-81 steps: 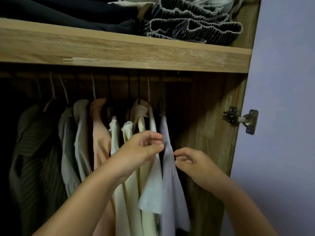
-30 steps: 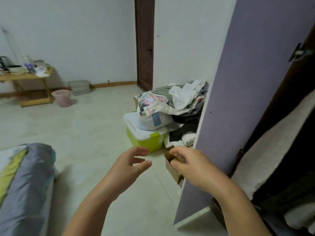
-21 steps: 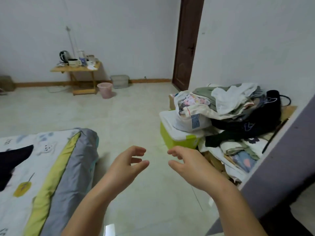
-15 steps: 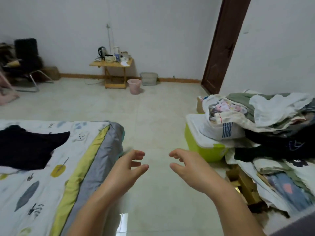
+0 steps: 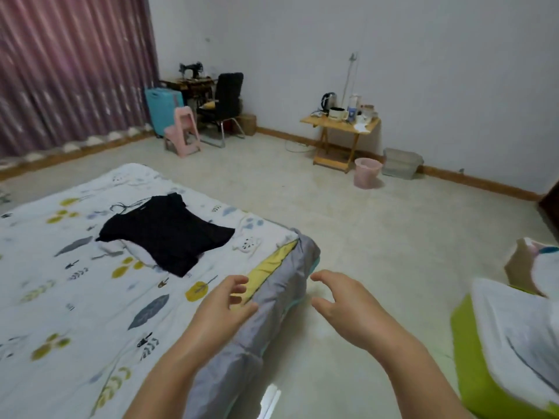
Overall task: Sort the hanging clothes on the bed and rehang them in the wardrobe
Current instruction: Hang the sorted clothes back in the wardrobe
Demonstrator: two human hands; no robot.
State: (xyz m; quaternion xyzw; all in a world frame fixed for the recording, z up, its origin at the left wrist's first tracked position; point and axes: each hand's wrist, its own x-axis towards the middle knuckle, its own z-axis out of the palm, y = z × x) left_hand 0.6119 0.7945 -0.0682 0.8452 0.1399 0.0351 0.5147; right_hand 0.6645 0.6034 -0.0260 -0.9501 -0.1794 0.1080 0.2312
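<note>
A black top [image 5: 169, 231] lies flat on the bed [image 5: 60, 297], on a thin dark hanger whose hook shows near its collar, with a bit of white cloth under its lower edge. The bed has a white leaf-print cover with a yellow and grey border. My left hand [image 5: 223, 309] hovers over the bed's near corner, fingers loosely spread and holding nothing. Empty too, my right hand [image 5: 341, 300] floats over the floor just right of the bed with its fingers relaxed. The wardrobe is out of view.
A lime green bin with a white lid [image 5: 508, 349] stands at the right edge. Across the tiled floor are a small wooden table [image 5: 338, 128] with a kettle, a pink bucket [image 5: 367, 172], a black chair [image 5: 227, 104], a pink stool [image 5: 183, 131] and a blue suitcase [image 5: 161, 108].
My view has swung left from the wardrobe, past the door and clothes pile, to the bed. Both hands let go of the hung garments and stay raised, empty.
</note>
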